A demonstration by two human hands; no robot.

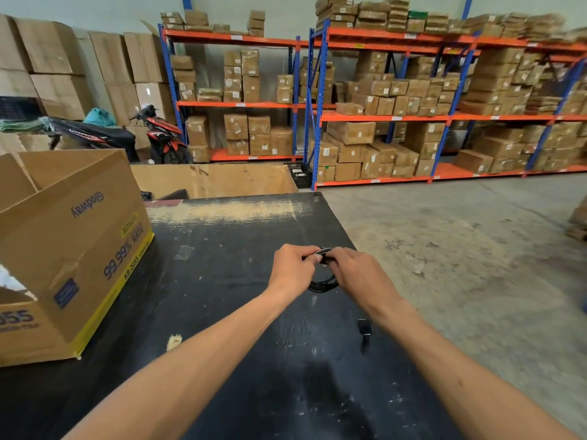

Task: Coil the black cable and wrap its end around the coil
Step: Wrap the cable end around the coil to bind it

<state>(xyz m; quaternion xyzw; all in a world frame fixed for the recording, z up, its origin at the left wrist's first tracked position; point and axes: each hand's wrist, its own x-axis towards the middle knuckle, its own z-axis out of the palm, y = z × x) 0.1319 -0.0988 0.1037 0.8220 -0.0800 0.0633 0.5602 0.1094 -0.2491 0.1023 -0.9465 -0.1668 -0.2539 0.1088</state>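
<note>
Head view, the only one: both hands are up over the scuffed black flat tabletop [241,312], meeting just above its far right part. The person's left hand [293,271] has its fingers curled tight, pinching the top of the thin black cable [322,285], and the right hand [355,274] is closed on the same bunch from the other side. The two hands are almost touching. That looks deliberate: one hand seems to lock the loops so they cannot spring apart, while the other works the loose end, probably the wrapping stage, though the end itself is hidden between the fingers.

Now the cable. It is already gathered into a small, roughly round coil of several glossy strands, hanging below the knuckles and apparently held just clear of the tabletop. The top of the bundle is squeezed narrow where the fingers grip it. How many turns have gone around it cannot be told.

Nearer the person on the tabletop, below the right forearm, lies a small dark blocky object [364,328], possibly a plug or adapter; whether it joins the cable is unclear. On the tabletop's left side stands a large open brown cardboard box with a yellow band [73,249], well apart from the hands.
</note>
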